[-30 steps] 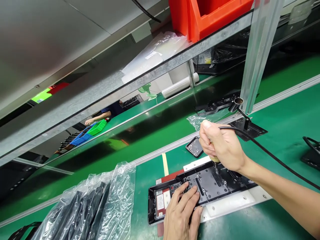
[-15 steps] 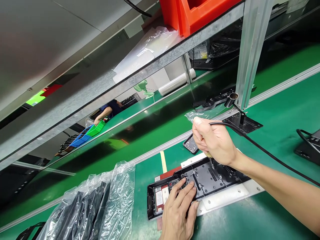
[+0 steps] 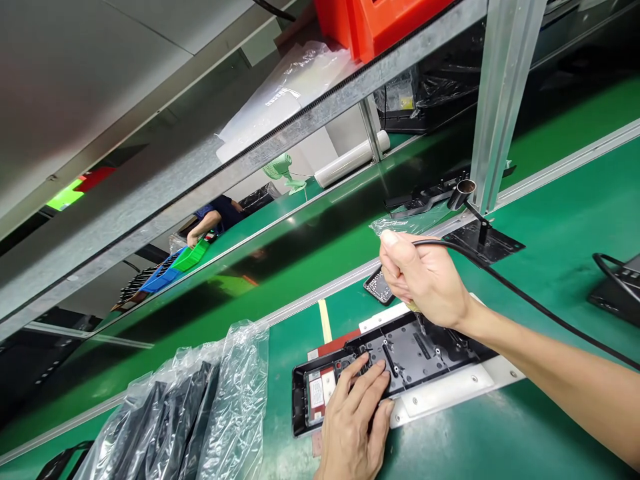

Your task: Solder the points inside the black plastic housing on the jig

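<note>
A long black plastic housing (image 3: 410,350) lies open side up, slanting across a fixture with white rails (image 3: 440,393). My left hand (image 3: 353,417) rests on its left half, fingers spread and laid flat over the inside. Above the right half, my right hand (image 3: 425,280) is closed in a fist around a corded tool, seemingly a soldering iron (image 3: 421,321). Its tip points down into the housing; most of the tool is hidden by my fingers. A black cord (image 3: 520,290) leaves the fist by the thumb. Partly behind that fist sits a small tray of shiny metal pieces (image 3: 379,287).
A tube holder (image 3: 463,193) on a black base stands behind my right hand. Bagged dark parts (image 3: 185,413) lie at left, a black device (image 3: 617,293) at far right. A metal shelf (image 3: 300,130) crosses overhead, with a red bin (image 3: 380,27). Another person's arm (image 3: 205,223) reaches into bins beyond.
The view has shifted slightly, so everything sits a little further left. Both hands keep nearly the same pose on and over the housing.
</note>
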The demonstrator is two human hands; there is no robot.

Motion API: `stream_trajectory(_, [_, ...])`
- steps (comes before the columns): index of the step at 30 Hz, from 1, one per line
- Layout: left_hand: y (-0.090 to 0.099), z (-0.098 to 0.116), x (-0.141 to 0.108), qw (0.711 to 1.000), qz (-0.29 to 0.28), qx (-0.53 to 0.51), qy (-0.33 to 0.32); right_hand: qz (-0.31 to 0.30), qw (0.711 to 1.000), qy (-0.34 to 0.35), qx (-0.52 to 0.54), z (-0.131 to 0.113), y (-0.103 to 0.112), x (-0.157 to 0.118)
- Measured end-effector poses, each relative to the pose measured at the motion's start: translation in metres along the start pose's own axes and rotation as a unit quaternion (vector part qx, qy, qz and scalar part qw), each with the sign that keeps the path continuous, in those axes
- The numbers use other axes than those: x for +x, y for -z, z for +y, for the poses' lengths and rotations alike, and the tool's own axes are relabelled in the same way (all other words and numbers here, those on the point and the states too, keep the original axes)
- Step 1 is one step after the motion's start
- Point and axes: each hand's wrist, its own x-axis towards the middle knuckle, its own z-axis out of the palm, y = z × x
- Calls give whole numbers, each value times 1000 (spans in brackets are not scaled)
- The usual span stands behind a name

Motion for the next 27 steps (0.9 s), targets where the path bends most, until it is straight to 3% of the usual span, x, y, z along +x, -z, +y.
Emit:
stream_trajectory(10, [-1, -2, -3, 1000, -11, 2, 0, 5, 1000, 2, 3, 0, 0, 1])
stream_trajectory(27, [-4, 3, 5, 999, 19, -24, 22, 2, 999, -18, 31, 0, 1, 6])
